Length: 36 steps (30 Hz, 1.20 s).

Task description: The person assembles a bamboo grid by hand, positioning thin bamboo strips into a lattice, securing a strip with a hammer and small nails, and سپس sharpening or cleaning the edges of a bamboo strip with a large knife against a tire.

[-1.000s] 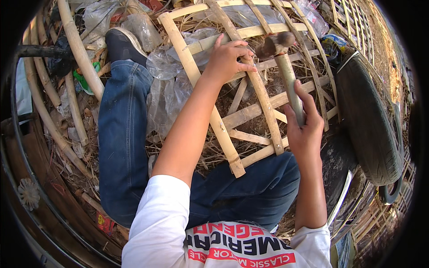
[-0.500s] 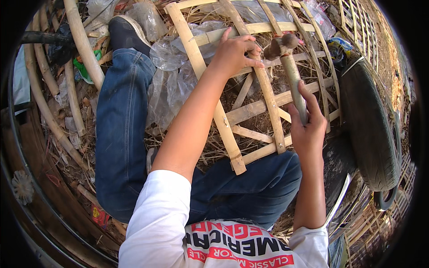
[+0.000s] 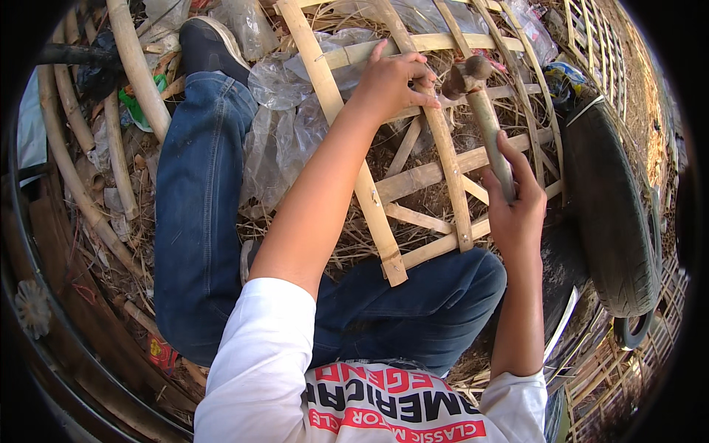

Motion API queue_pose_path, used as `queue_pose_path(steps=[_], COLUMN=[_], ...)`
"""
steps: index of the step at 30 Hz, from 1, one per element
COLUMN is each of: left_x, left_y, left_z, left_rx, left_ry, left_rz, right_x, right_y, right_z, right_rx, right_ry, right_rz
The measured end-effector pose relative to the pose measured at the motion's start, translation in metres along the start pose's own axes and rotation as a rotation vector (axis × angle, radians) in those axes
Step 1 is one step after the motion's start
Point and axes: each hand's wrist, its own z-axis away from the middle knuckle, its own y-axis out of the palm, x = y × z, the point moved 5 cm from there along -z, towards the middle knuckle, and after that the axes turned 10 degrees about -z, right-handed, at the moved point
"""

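Observation:
A lattice frame of pale bamboo slats (image 3: 421, 177) leans over my bent leg, its near end at my thigh. My left hand (image 3: 393, 85) is closed around one lengthwise slat near a crossing, thumb and fingers pinching at its edge. Whether a small nail sits in that pinch is too small to tell. In my right hand (image 3: 518, 210) is a hammer (image 3: 489, 129), gripped low on its pale handle. The hammer's rusty head is raised just to the right of my left fingers, apart from them.
A black tyre (image 3: 617, 207) stands at the right, with more bamboo lattice (image 3: 598, 44) behind it. Crumpled clear plastic (image 3: 277, 140) and dry straw lie under the frame. Thick bamboo poles (image 3: 136, 66) and a curved dark metal rim (image 3: 44, 251) are at the left.
My right hand and the hammer have shifted slightly right and down. My left hand keeps its hold on the slat, and the frame has hardly moved.

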Motion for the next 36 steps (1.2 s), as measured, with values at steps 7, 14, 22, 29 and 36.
queue_pose_path(steps=[7, 14, 22, 29, 36], left_x=[-0.002, 0.000, -0.003, -0.026, -0.029], left_y=[-0.001, 0.005, 0.002, -0.002, 0.000], left_z=[-0.005, -0.004, 0.000, 0.011, 0.016], left_rx=[-0.014, -0.018, 0.125, 0.205, 0.156], left_ry=[0.007, 0.018, 0.067, 0.246, 0.221], left_rz=[0.034, 0.030, -0.064, -0.439, -0.445], right_x=[-0.003, -0.008, -0.004, -0.009, -0.019], right_y=[0.005, 0.007, -0.004, 0.006, 0.006], right_z=[-0.010, -0.004, 0.000, 0.000, -0.010], right_rx=[0.101, 0.043, -0.074, -0.018, -0.004], right_ry=[0.056, 0.105, 0.074, 0.066, 0.047], right_rz=[0.109, 0.038, -0.073, 0.072, -0.041])
